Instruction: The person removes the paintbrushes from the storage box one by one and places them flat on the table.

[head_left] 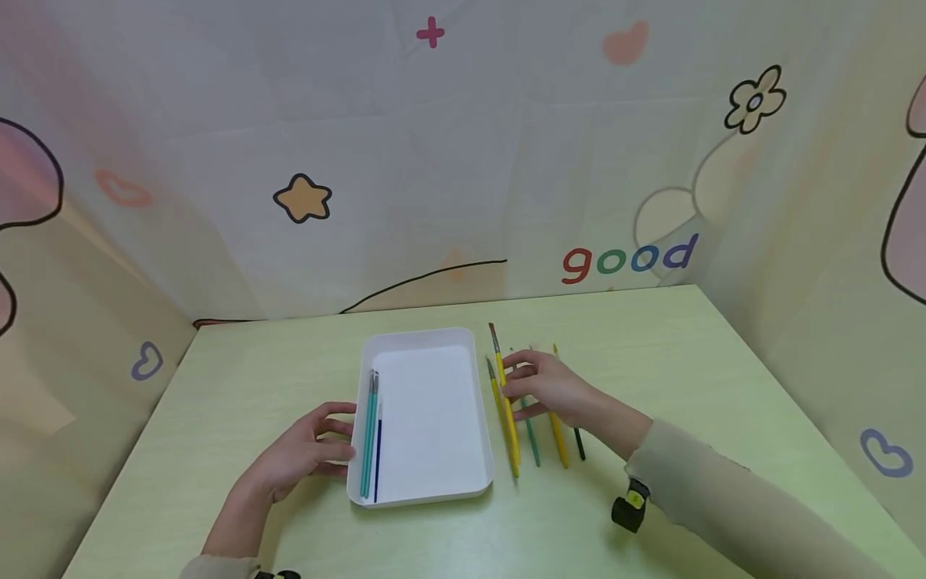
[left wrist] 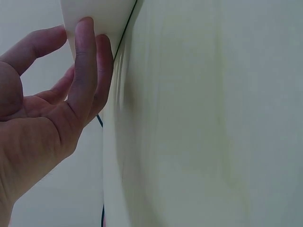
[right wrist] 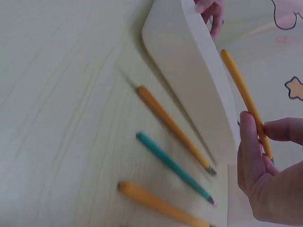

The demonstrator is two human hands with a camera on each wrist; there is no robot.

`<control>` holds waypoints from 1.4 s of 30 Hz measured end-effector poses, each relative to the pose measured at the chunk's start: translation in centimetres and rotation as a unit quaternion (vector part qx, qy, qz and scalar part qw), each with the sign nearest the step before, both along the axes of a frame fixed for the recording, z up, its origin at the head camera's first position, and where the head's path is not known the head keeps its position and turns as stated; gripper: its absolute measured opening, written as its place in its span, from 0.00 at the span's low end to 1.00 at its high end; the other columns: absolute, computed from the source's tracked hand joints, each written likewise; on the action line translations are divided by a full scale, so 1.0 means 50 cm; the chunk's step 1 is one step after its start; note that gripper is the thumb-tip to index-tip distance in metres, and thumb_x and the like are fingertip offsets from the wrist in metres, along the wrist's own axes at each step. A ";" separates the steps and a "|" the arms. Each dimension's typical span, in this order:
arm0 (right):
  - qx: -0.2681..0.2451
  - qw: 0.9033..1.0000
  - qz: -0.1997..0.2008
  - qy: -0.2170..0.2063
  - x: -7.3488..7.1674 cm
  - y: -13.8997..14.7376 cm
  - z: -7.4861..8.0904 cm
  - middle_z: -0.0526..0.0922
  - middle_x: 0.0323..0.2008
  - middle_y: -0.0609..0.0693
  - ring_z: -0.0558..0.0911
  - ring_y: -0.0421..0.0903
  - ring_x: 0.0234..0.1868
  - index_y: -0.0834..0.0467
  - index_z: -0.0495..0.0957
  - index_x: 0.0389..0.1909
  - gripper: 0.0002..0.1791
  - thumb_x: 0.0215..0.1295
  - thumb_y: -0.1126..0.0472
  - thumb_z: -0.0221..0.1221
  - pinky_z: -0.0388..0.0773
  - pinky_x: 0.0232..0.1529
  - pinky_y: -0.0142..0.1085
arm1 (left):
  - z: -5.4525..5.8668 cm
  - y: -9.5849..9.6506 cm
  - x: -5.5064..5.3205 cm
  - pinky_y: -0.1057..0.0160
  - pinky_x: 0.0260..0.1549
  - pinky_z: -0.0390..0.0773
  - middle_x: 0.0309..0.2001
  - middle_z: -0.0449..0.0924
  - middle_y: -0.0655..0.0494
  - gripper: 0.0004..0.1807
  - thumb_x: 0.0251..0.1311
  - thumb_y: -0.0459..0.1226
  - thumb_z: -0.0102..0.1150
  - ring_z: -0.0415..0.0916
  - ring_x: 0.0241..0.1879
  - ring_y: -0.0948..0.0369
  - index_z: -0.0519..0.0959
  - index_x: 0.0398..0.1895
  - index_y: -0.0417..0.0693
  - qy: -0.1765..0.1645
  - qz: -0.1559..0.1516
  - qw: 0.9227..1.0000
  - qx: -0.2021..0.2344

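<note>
A white rectangular tray lies on the table, with two teal paintbrushes and a thin dark blue paintbrush along its left side. My left hand touches the tray's left wall with loosely bent fingers; the left wrist view shows fingertips against the tray's edge. Between thumb and fingers, my right hand pinches a yellow paintbrush, raised off the table just right of the tray, bristles pointing away. Under and around that hand lie another yellow paintbrush, a teal paintbrush, a thicker yellow paintbrush and a black-handled one.
The pale wooden table ends at the back against a printed curtain with a star, hearts and the word "good". Similar curtain panels stand at both sides. Each wrist wears a dark band; the right band shows plainly.
</note>
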State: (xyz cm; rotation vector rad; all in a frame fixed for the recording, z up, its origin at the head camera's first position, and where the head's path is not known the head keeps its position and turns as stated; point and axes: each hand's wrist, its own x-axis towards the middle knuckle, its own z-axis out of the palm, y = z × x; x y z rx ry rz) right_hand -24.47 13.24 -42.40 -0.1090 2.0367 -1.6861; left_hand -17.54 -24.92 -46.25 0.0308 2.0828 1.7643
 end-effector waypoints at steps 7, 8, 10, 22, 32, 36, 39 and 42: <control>0.033 0.999 -0.019 -0.011 -0.006 0.070 -0.006 0.73 0.57 0.64 0.80 0.52 0.45 0.65 0.64 0.69 0.28 0.71 0.67 0.60 0.87 0.41 0.44 | -0.002 -0.001 -0.001 0.49 0.43 0.86 0.58 0.70 0.36 0.39 0.62 0.27 0.65 0.81 0.46 0.49 0.58 0.75 0.38 -0.002 -0.001 1.000 -0.002; 0.037 0.999 -0.020 -0.011 -0.007 0.078 -0.008 0.74 0.56 0.64 0.80 0.52 0.45 0.65 0.64 0.69 0.28 0.71 0.67 0.60 0.87 0.41 0.44 | -0.002 -0.001 -0.001 0.49 0.43 0.86 0.58 0.70 0.36 0.39 0.62 0.27 0.65 0.80 0.47 0.49 0.58 0.75 0.38 -0.002 -0.001 1.000 -0.002; 0.043 0.999 -0.022 -0.012 -0.009 0.094 -0.013 0.74 0.55 0.63 0.79 0.52 0.44 0.64 0.64 0.69 0.28 0.71 0.66 0.61 0.87 0.42 0.44 | -0.003 -0.001 -0.002 0.49 0.43 0.86 0.57 0.70 0.36 0.39 0.62 0.27 0.65 0.80 0.47 0.49 0.58 0.75 0.38 -0.002 0.001 1.000 -0.003; 0.111 0.993 -0.037 0.005 -0.023 0.174 -0.028 0.75 0.57 0.66 0.80 0.52 0.45 0.66 0.61 0.70 0.31 0.71 0.66 0.61 0.87 0.42 0.43 | 0.003 0.003 -0.002 0.49 0.43 0.86 0.57 0.71 0.36 0.39 0.62 0.27 0.65 0.80 0.47 0.49 0.60 0.74 0.38 -0.001 0.007 1.000 -0.008; 0.247 0.965 -0.054 0.073 -0.042 0.195 -0.065 0.77 0.41 0.60 0.80 0.50 0.34 0.71 0.67 0.63 0.27 0.65 0.70 0.61 0.87 0.33 0.40 | -0.005 -0.001 -0.001 0.49 0.43 0.86 0.58 0.71 0.36 0.40 0.62 0.28 0.66 0.80 0.48 0.49 0.59 0.75 0.39 -0.001 0.004 1.000 -0.007; 0.286 0.951 -0.051 0.107 -0.042 0.200 -0.070 0.77 0.39 0.60 0.79 0.48 0.29 0.72 0.70 0.60 0.25 0.62 0.71 0.63 0.86 0.28 0.38 | -0.007 -0.001 0.000 0.49 0.43 0.86 0.58 0.71 0.37 0.39 0.62 0.27 0.66 0.80 0.48 0.49 0.59 0.75 0.39 -0.002 0.006 1.000 -0.009; 0.300 0.945 -0.044 0.120 -0.041 0.204 -0.070 0.78 0.37 0.59 0.79 0.47 0.25 0.73 0.70 0.58 0.25 0.61 0.71 0.64 0.85 0.26 0.37 | -0.006 0.000 0.000 0.49 0.43 0.86 0.58 0.71 0.36 0.39 0.62 0.27 0.65 0.80 0.47 0.49 0.59 0.75 0.39 -0.001 0.004 1.000 -0.007; 0.309 0.942 -0.038 0.125 -0.039 0.205 -0.067 0.78 0.36 0.59 0.79 0.46 0.24 0.73 0.70 0.58 0.24 0.62 0.71 0.64 0.84 0.25 0.35 | -0.005 0.000 -0.001 0.50 0.43 0.86 0.58 0.71 0.36 0.39 0.62 0.27 0.65 0.80 0.47 0.48 0.59 0.75 0.39 0.000 0.002 1.000 -0.003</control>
